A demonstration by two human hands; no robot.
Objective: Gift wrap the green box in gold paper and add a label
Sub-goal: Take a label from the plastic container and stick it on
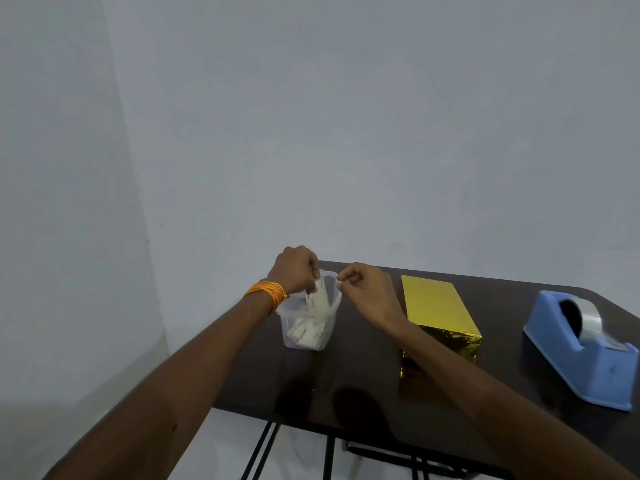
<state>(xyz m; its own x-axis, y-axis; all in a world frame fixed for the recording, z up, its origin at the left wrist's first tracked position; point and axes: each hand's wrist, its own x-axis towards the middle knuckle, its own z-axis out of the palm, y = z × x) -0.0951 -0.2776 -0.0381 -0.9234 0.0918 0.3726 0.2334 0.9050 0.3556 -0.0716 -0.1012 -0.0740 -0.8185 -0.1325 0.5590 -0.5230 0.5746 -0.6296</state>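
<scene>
The left hand (296, 268), with an orange thread band (266, 291) at the wrist, dips into the clear plastic tub (332, 329), fingers pinching a white label (319, 295) at its top edge, likely to lift one clear of the loose stack of labels (306, 333) below. The right hand (367, 289) sits at the tub's rim just right of the left hand, fingers curled, probably to steady the tub; whether it actually pinches the rim, I cannot tell. The gold-wrapped box (436, 303) lies on the dark worktop (346, 393) just right of the right hand, wrapping apparently done. The blue tape dispenser (581, 348) stands further right. No green shows through the foil, the label print is unreadable, and the right forearm hides the box's near left corner
</scene>
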